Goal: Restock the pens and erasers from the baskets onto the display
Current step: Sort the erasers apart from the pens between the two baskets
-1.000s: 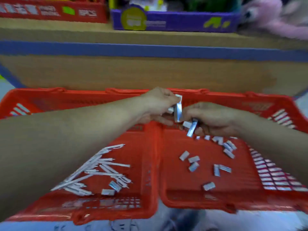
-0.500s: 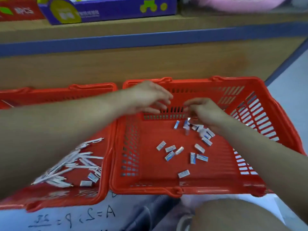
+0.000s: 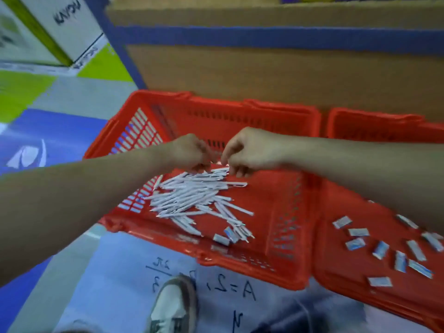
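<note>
At the left of the frame, the long left forearm is stretching in from the lower left edge and crossing the near left corner of the red slatted plastic basket (image 3: 216, 104), because the thin white pens (image 3: 192, 195) are lying heaped on its floor and the pile's far end can only be reached over the wall. The left hand (image 3: 189, 152) is hanging knuckles-up, wrist bent downward, its fingers curled towards the topmost pens. The blur is hiding whether any pen is actually caught between them, so I cannot tell if it is grasping. Just right of it, close to it though whether the two touch is lost in the blur, the right hand (image 3: 249, 152) is arching the same way. Its thumb and curled fingers are coming down on the pen ends as if to gather a bunch together, though here too the grip is not plainly showing. Its forearm is running off to the right edge, passing above the second red plastic basket (image 3: 374, 116), where small white-and-blue wrapped erasers (image 3: 380, 249) are lying scattered and apart. Two stray erasers (image 3: 221, 239) are sitting in the pen basket's near right corner. Both baskets are standing against the brown board display base with the blue band (image 3: 264, 68), probably to keep the carry up to the shelf short. Nothing is being lifted towards it yet.
</note>
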